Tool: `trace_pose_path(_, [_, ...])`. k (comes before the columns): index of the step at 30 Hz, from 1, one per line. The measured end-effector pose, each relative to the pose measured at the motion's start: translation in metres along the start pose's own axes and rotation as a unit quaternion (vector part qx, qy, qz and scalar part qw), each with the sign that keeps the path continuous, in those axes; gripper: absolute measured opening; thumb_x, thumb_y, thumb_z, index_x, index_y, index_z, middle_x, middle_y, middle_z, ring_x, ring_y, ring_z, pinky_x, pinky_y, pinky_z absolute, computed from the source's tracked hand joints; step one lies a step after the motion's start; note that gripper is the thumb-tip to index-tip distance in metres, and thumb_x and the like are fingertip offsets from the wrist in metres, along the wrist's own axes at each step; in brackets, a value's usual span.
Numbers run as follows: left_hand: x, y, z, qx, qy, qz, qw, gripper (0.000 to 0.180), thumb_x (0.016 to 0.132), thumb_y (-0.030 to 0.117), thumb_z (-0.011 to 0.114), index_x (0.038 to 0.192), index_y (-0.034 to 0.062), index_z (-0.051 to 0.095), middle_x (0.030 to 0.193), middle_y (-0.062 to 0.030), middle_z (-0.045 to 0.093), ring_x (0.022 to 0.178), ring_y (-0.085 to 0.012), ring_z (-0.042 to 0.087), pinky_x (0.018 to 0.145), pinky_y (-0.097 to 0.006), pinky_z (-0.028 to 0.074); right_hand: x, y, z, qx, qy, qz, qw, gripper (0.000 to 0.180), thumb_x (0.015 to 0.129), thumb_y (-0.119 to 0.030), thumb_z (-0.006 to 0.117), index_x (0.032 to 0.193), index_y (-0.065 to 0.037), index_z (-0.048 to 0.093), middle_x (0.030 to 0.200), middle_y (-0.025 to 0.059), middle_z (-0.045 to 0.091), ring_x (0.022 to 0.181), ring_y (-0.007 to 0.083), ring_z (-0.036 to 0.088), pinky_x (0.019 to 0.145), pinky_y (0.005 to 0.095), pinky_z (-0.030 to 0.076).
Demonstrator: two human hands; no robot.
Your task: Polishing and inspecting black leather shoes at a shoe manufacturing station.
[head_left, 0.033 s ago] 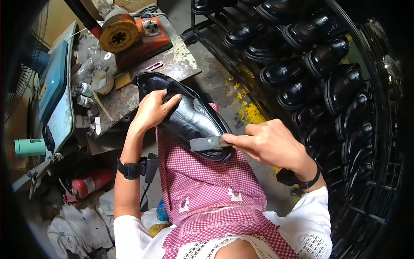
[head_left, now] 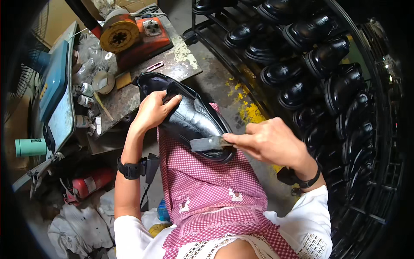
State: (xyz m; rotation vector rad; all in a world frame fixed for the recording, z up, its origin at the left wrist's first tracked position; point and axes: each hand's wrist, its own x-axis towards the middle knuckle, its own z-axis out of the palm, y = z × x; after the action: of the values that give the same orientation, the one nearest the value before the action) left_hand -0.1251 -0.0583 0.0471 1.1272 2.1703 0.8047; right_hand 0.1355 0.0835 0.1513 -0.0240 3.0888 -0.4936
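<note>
A black leather shoe (head_left: 189, 115) is held over my lap, its opening away from me and its toe toward me. My left hand (head_left: 152, 111) grips it by the upper near the opening, thumb on top. In my right hand (head_left: 274, 142) is a flat brush-like tool (head_left: 206, 144) with a broad grey end; thumb and fingers pinch its dark, short handle. That grey end lies across the toe of the shoe, seemingly touching it. Whether it is bristle, foam or blade I cannot tell. Beneath the shoe is a red-and-white checked apron (head_left: 207, 181).
On the left, a worn workbench (head_left: 185, 62) carries a grinding wheel (head_left: 119, 36) on an orange base, bottles and a small bowl (head_left: 103, 82). A black rack (head_left: 241, 64) full of black shoes stands on the right. A red fire extinguisher (head_left: 92, 183) and white rags (head_left: 79, 226) lie lower left.
</note>
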Motion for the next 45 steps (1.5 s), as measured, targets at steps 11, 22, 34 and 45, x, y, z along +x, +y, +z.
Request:
trace_pose_path(11, [-0.007,0.009,-0.002,0.038,0.013,-0.015,0.999,0.045,0.084,0.041,0.061,0.074,-0.0031,0.06,0.067,-0.0219,0.059,0.067,-0.0332,0.061,0.062,-0.04,0.045,0.005,0.01,0.012,-0.017,0.118,0.053,0.991,0.028,0.079,-0.019,0.067,0.107,-0.023,0.068,0.058,0.0032,0.051,0.047,0.0169,0.052,0.043,0.0291,0.04])
trace_pose_path(22, [-0.013,0.004,-0.004,-0.038,0.026,-0.03,0.998,0.043,0.085,0.04,0.06,0.083,-0.0021,0.064,0.073,-0.0195,0.063,0.073,-0.03,0.064,0.067,-0.038,0.047,-0.03,0.009,-0.034,-0.02,-0.085,0.043,0.995,0.029,0.079,-0.024,0.065,0.108,-0.021,0.064,0.058,0.0041,0.052,0.048,0.0209,0.055,0.042,0.0312,0.042])
trace_pose_path(34, [-0.008,0.002,-0.004,-0.02,0.016,-0.029,0.999,0.043,0.085,0.039,0.06,0.083,-0.0033,0.063,0.073,-0.0204,0.063,0.07,-0.029,0.064,0.066,-0.037,0.047,-0.027,-0.009,-0.037,-0.069,-0.053,0.061,0.994,0.018,0.081,-0.024,0.063,0.097,-0.019,0.069,0.054,0.0044,0.05,0.046,0.019,0.055,0.04,0.0318,0.04])
trace_pose_path(45, [-0.007,0.01,-0.005,0.015,0.012,-0.035,0.999,0.045,0.084,0.041,0.06,0.081,-0.0041,0.062,0.073,-0.0221,0.062,0.073,-0.0325,0.063,0.067,-0.039,0.047,-0.006,-0.005,-0.011,-0.047,0.074,0.041,0.995,0.029,0.08,-0.022,0.063,0.109,-0.022,0.064,0.059,0.0045,0.05,0.051,0.0209,0.055,0.045,0.0327,0.044])
